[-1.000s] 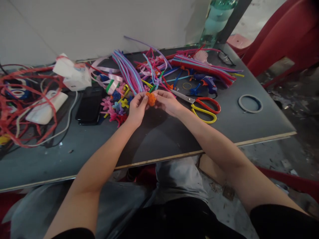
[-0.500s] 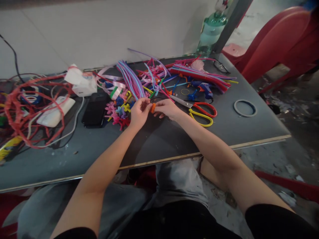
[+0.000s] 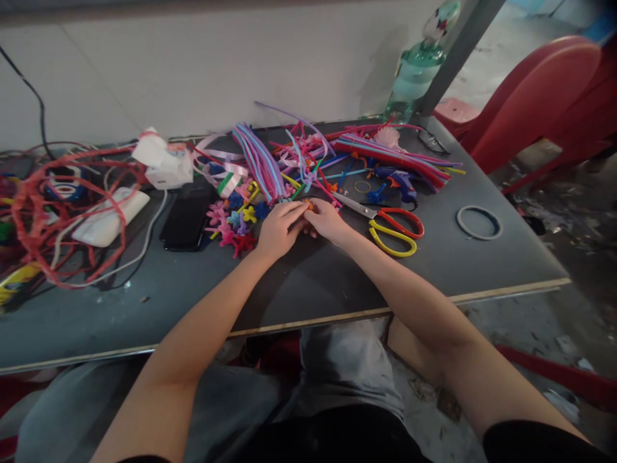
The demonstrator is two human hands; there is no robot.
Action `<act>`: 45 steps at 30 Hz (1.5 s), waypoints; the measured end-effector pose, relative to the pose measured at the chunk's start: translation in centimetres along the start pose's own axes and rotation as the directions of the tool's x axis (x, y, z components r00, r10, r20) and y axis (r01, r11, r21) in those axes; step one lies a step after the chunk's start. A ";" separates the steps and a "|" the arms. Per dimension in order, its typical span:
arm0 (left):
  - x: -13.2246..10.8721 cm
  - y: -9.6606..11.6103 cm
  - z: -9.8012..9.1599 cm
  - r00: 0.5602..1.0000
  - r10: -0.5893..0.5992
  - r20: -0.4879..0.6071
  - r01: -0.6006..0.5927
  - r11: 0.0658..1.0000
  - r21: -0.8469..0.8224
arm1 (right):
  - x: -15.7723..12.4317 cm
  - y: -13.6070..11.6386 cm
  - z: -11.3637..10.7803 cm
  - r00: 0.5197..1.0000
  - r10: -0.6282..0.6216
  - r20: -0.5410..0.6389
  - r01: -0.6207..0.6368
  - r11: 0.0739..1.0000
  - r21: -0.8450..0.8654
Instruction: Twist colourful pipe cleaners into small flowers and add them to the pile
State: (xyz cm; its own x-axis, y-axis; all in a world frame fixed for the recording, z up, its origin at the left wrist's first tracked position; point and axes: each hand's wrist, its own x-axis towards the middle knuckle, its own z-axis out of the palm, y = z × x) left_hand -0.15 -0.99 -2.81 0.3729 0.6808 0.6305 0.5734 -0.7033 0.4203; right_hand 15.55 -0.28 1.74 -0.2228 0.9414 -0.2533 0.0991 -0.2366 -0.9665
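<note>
Over the middle of the dark table, my left hand [image 3: 281, 226] and my right hand [image 3: 328, 222] meet, fingertips pressed together. Between them shows a small orange pipe cleaner [image 3: 310, 205], bent up short and mostly covered by the fingers. Just left of my left hand lies a cluster of small pipe-cleaner flowers [image 3: 234, 222] in pink, blue, yellow and red. Behind the hands, a bundle of purple and blue pipe cleaners [image 3: 259, 161] leans toward them. Scissors [image 3: 393, 230] with one red and one yellow handle rest right of my right hand.
Left are a black phone [image 3: 187, 222], a white power bank [image 3: 110, 217] and tangled red cord [image 3: 29, 222]. A blue glue gun [image 3: 398, 182], more pipe cleaners [image 3: 400, 157] and a grey tape ring [image 3: 479, 222] lie right. A green bottle [image 3: 412, 80] stands at the back.
My hands have drawn closer together, and the left fingers now fold over the orange pipe cleaner, hiding more of it. The camera view has shifted slightly.
</note>
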 end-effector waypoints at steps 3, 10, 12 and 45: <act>0.1 -0.6 -0.2 1.000 -0.008 0.013 0.009 0.999 -0.047 | 0.1 0.2 -0.1 0.999 -0.022 0.026 0.022 1.000 0.004; 0.3 -1.1 -0.3 0.993 -0.080 -0.089 0.075 0.996 -0.051 | 1.0 1.7 -0.6 0.968 -0.250 0.017 0.251 0.967 -0.036; 0.2 -0.9 -0.4 0.983 -0.141 -0.116 0.134 0.989 -0.059 | 1.1 2.0 -0.5 0.958 -0.287 0.030 0.288 0.957 -0.036; 0.1 -0.9 -0.3 0.913 -0.328 -0.243 0.273 0.934 -0.232 | 0.5 2.8 -0.8 0.743 -0.651 0.153 0.595 0.539 -0.596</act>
State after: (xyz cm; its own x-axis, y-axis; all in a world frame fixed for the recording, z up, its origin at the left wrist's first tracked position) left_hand -0.82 -0.35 -2.92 -0.0249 0.8021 0.5967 0.4675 -0.5182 0.7161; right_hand 16.50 -0.27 -1.04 -0.3788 0.8170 0.4349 0.4992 0.5760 -0.6473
